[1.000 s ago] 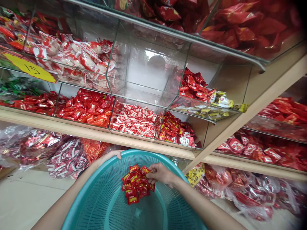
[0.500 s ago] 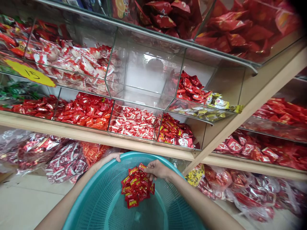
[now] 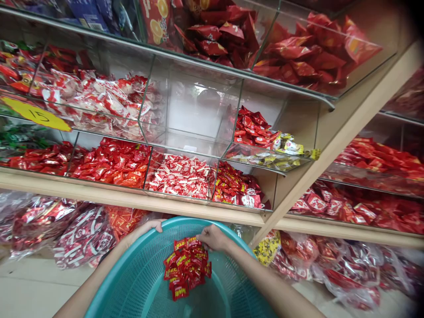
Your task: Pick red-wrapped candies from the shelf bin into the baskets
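A large teal plastic basket point(image 3: 126, 269) with perforated walls stands in front of me, tilted so that its inside shows. My left hand point(image 3: 152, 227) is closed over its far left rim. On the basket's inner wall lies a small pile of red wrapped candies point(image 3: 187, 267) with yellow lettering. My right hand point(image 3: 213, 238) reaches inside the basket at the pile's upper right edge. Its fingers are curled and pinched together on a candy there, though the fingertips are partly hidden.
Glass-fronted shelves hold red-and-white candies point(image 3: 179, 176), red candies point(image 3: 112, 161) and larger red packets point(image 3: 298, 57). A yellow price tag point(image 3: 36, 114) reads 15. A slanted wooden post point(image 3: 334, 150) divides the shelves. Plastic bags of sweets point(image 3: 86, 238) lie on the floor below the wooden ledge.
The view has shifted, so the shelves sit slightly lower and further left. My right hand stays at the candy pile, with its fingers still curled. The left hand keeps its hold on the rim.
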